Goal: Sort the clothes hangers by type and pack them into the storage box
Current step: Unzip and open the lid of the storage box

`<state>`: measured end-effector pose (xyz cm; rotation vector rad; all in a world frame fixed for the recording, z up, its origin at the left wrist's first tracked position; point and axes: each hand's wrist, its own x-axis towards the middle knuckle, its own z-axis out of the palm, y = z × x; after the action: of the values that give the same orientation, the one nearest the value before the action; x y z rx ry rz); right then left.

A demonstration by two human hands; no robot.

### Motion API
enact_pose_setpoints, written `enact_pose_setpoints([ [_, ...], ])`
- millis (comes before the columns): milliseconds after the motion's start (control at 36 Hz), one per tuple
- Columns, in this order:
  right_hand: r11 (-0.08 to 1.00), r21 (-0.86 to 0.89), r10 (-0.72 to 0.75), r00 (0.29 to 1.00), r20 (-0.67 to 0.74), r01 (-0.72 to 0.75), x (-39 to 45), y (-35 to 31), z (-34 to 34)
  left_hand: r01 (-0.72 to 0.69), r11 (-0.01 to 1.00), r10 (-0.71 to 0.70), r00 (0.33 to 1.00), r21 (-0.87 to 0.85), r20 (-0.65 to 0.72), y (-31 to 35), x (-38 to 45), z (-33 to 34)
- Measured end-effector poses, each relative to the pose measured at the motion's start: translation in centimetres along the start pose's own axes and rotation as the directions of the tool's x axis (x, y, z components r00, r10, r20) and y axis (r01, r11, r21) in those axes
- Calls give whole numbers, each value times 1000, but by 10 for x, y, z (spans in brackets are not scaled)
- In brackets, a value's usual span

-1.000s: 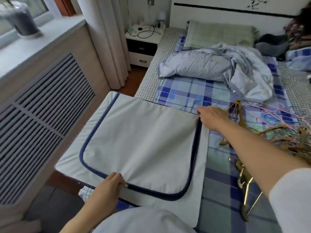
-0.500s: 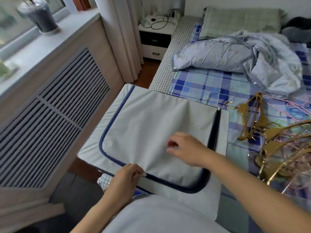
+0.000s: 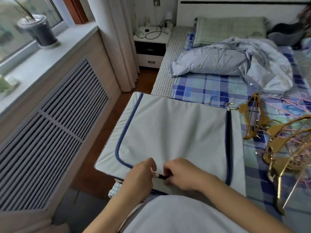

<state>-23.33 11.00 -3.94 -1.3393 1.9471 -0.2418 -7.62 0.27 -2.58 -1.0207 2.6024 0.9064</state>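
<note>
A pale grey fabric storage box (image 3: 170, 130) with a blue zipper around its lid lies flat on the bed's near left corner. The zipper is parted along the lid's right side. My left hand (image 3: 141, 174) and my right hand (image 3: 183, 174) meet at the lid's near edge, both pinching at a small dark zipper section (image 3: 159, 176) between them. To the right on the checked sheet lies a tangled heap of gold hangers (image 3: 284, 148) mixed with thin pink wire hangers (image 3: 296, 105). One gold hanger (image 3: 252, 118) lies apart, close to the box.
A rumpled pale blue duvet (image 3: 235, 59) and a green pillow (image 3: 230, 29) fill the far bed. A nightstand (image 3: 151, 47) with cables stands beyond. A slatted radiator cover (image 3: 55, 125) and windowsill with a dark pot (image 3: 38, 31) run along the left, across a narrow floor gap (image 3: 102, 143).
My right hand has come from the lid's far right corner back to the near edge, beside my left hand. The right side of the zipper now stands parted.
</note>
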Motion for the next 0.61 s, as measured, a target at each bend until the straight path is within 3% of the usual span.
enact_pose_setpoints([
  [139,997,13,77,995,65,-78,4,-6,-6,50,980,-33,995,190,-91,-79,29,-66],
  [194,992,38,117,989,94,-121,5,-9,-7,19,972,10,992,233,-124,-107,47,-90],
  [250,982,58,172,977,124,-180,11,-17,-5,-91,946,108,993,310,-37,-126,66,-108],
  [333,964,26,256,952,171,-264,18,-22,0,-333,851,309,943,405,126,-127,92,-118],
  [417,940,15,333,923,196,-342,22,-25,0,-505,730,491,856,461,160,-122,132,-131],
  [611,867,129,459,872,168,-481,13,-33,-1,-535,569,569,805,625,171,-66,238,-164],
])
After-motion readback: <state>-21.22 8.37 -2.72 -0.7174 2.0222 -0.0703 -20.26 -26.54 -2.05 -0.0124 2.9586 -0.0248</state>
